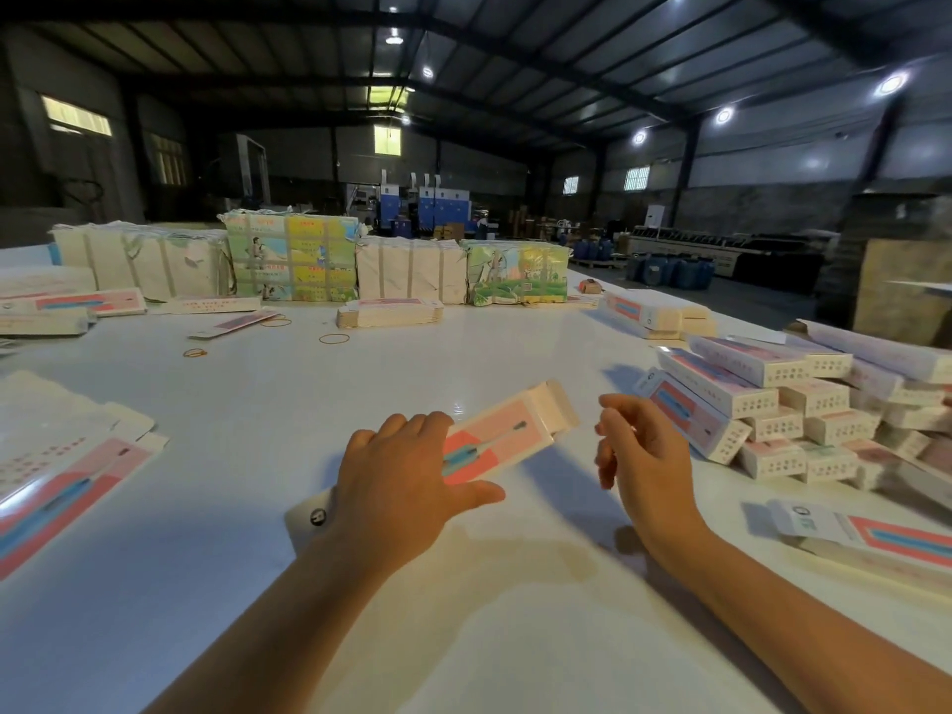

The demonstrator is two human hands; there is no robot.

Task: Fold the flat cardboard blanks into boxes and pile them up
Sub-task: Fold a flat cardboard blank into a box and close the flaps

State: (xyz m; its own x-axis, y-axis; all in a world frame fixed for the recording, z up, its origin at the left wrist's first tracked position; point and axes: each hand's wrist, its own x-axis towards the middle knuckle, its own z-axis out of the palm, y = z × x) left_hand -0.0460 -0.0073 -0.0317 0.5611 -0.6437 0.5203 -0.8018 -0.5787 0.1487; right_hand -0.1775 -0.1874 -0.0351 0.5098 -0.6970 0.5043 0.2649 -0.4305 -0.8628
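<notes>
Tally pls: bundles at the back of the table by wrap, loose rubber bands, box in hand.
White-wrapped bundles: 2
Picture-printed bundles: 2
Loose rubber bands: 3
Box held by left hand: 1
Total: 8

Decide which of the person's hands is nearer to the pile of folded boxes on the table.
Right. The right hand hangs open just beside the pile of folded boxes, not touching it. The left hand lies farther off, holding the pink box at the table's middle.
</notes>
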